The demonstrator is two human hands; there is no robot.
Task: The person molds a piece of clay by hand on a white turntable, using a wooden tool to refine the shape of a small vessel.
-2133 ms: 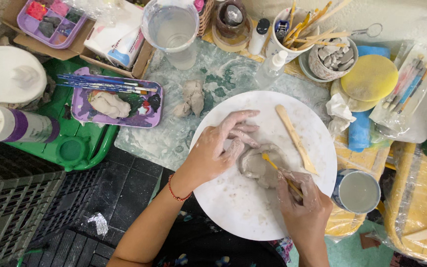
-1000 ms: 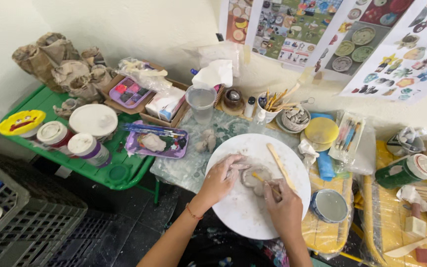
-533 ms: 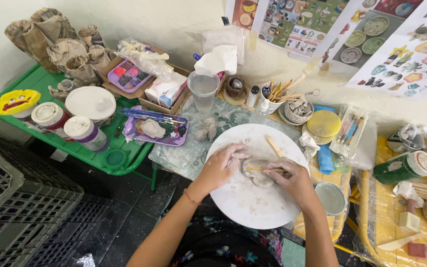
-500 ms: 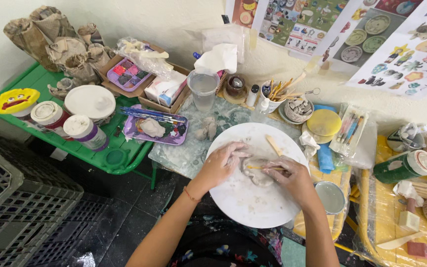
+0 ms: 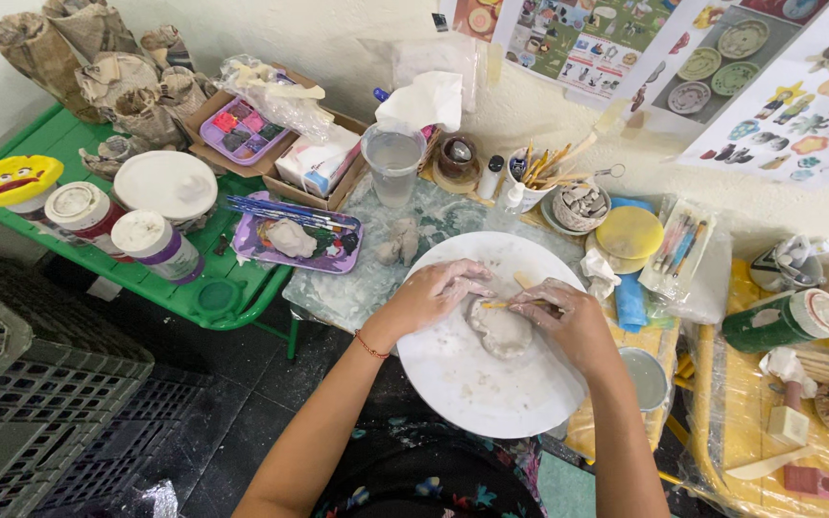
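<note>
Colourful printed posters (image 5: pixel 722 67) on the wall ahead of me showing painted plates, a white and blue carton (image 5: pixel 314 163) in the cardboard box to my left, a clear plastic packet of brushes (image 5: pixel 680 247) on my right, a green labelled can (image 5: pixel 784 321) lying further right

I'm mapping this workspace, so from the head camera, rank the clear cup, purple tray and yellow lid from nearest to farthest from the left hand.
1. Clear cup, behind the left hand.
2. Purple tray, to its left.
3. Yellow lid, far left on the green table.
</note>
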